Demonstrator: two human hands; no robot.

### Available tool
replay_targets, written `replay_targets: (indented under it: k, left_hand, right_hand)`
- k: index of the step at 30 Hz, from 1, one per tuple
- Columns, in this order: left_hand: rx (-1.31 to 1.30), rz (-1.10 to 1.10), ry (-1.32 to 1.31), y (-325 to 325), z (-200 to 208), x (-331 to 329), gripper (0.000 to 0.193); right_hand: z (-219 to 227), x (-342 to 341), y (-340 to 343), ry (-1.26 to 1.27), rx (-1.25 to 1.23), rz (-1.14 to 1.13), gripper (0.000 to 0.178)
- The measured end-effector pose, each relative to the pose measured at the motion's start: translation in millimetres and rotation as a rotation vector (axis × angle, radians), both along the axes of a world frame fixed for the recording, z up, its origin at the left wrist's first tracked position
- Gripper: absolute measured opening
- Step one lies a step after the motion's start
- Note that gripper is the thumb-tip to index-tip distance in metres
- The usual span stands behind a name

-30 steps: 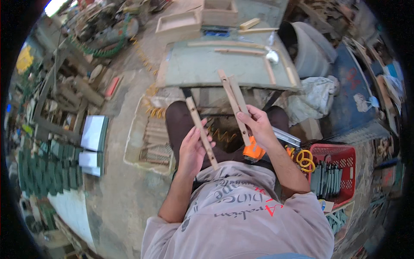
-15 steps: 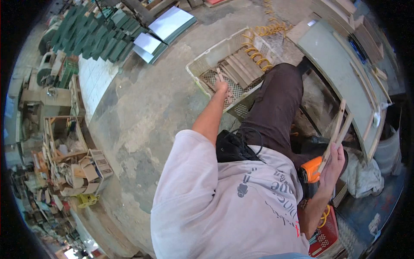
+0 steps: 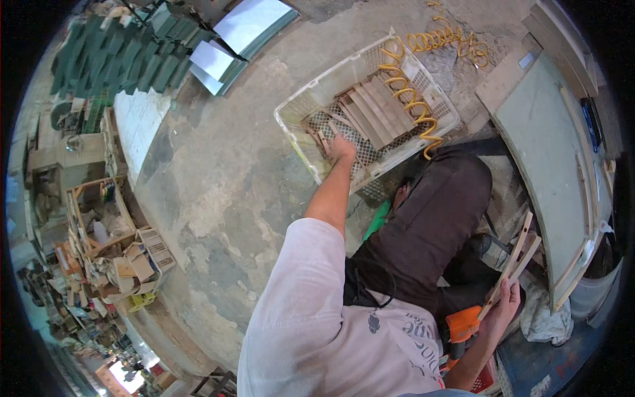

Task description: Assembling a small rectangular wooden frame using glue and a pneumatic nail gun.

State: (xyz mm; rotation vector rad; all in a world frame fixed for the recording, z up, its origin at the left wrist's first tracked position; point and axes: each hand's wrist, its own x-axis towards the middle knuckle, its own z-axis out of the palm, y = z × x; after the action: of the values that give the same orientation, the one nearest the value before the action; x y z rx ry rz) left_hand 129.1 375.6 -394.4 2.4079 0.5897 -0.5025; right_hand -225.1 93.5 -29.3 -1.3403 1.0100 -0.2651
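My left hand (image 3: 341, 148) reaches down into a pale plastic crate (image 3: 296, 136), its fingers closed on a short wooden strip (image 3: 333, 128). Another small strip (image 3: 323, 140) lies beside those fingers. Flat wooden slats (image 3: 376, 111) are stacked in the middle of the crate. At the lower right, my right hand (image 3: 504, 306) grips a pair of long, narrow wooden strips (image 3: 510, 264) joined near the hand and spreading apart at the top. Just left of that hand is an orange tool (image 3: 463, 324), partly hidden; whether the hand touches it is unclear.
A yellow coiled hose (image 3: 423, 109) runs over the crate's right side. A pale green panel (image 3: 549, 126) with wooden strips stands at the right. Green stacked pieces (image 3: 126, 56) and pale sheets (image 3: 254, 30) lie far left. Boxes of scrap (image 3: 132, 264) sit left.
My left hand has gone lower into the crate with its strip. The view has shifted, and my right hand with the joined strips appears lower in the picture.
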Motion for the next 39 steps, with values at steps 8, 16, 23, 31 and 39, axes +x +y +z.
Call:
replay_targets:
  k: [8,16,23,31,39]
  left_hand:
    - [-0.199,0.218,0.158,-51.7,-20.3,19.0,0.048]
    - [-0.473,0.486,0.210,-39.1,-22.3,16.2,0.018]
    - [-1.140,0.391,0.024,-48.8,115.2,-33.8,0.017]
    - [-1.414,-0.056,0.089,-67.0,288.2,-82.4,0.025]
    - [-1.685,-0.669,0.400,-88.3,375.4,-220.6,0.033]
  right_hand:
    - [-3.1,20.2,-2.3,0.059,0.013,0.022,0.018]
    - [-0.3,40.6,4.7,0.088,0.021,0.025,0.018]
    - [-2.3,35.2,8.3,-0.008,0.069,0.069,0.022]
    - [7.3,4.9,26.2,-0.176,-0.021,0.152,0.024]
    - [31.5,-32.5,76.0,-0.341,-0.045,-0.014,0.020]
